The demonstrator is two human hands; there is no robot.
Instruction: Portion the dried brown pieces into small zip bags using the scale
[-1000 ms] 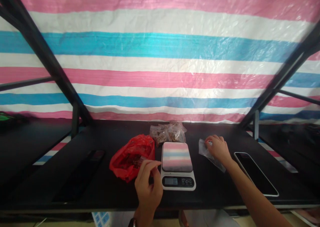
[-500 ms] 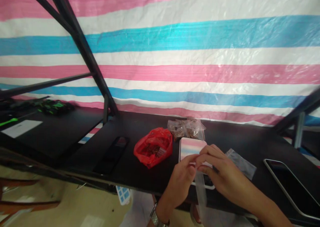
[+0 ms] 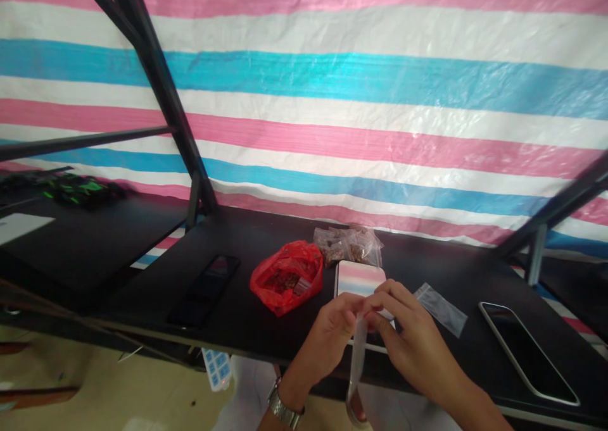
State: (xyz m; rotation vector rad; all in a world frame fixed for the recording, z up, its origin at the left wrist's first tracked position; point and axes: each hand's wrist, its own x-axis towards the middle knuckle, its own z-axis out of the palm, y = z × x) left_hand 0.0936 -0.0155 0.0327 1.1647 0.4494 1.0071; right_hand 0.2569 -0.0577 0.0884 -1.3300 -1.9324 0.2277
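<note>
My left hand, with a metal watch at its wrist, and my right hand meet over the table's front edge. Both have their fingertips closed on the top of a clear plastic bag, which hangs down narrow and nearly edge-on. Partly behind my fingers lies a white-rimmed device with a shiny plate, resembling a small scale. A red plastic bag with dark bits inside stands open to the left. Small zip bags of brown bits are heaped behind. A flat clear zip bag lies right of my right hand.
A large pale-edged phone or tablet lies at the right, and a dark phone at the left. Black metal struts rise before a striped sheet. On the left table are a green-and-black object and white paper.
The view has shifted, so the table things sit slightly further left. Both hands still hold the clear bag, which now appears narrower.
</note>
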